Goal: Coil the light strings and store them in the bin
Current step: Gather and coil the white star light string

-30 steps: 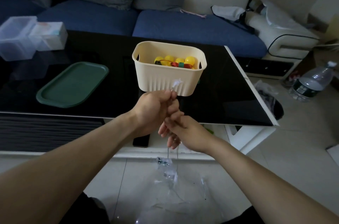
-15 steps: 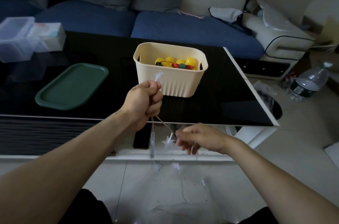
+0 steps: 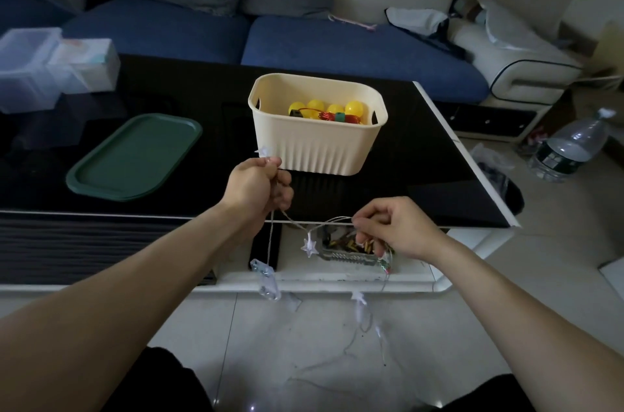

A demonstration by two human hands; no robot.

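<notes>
1. We judge the coiling step is in hand: the left hand [image 3: 258, 187], at the centre of the frame, is curled in a fist around gathered loops of the star light string [image 3: 309, 245], with one star poking out above the knuckles.
2. The right hand [image 3: 393, 229], lower right of centre, pinches the wire between thumb and fingertips, drawing a short length across from the left fist; one star hangs below that span.
3. The rest of the string trails down to the floor [image 3: 304, 344] at the bottom of the frame, so much is left to wind.
4. The cream bin [image 3: 317, 145] stands on the black bench [image 3: 422, 175] just above the left hand, already holding a string of yellow bulbs [image 3: 326, 107].
5. Next, we think, the right hand should bring its length round to the left fist without snagging stars.
6. We can read no brand or writing; the water bottle [image 3: 570, 150] at the right edge bears a label too small to make out.
</notes>
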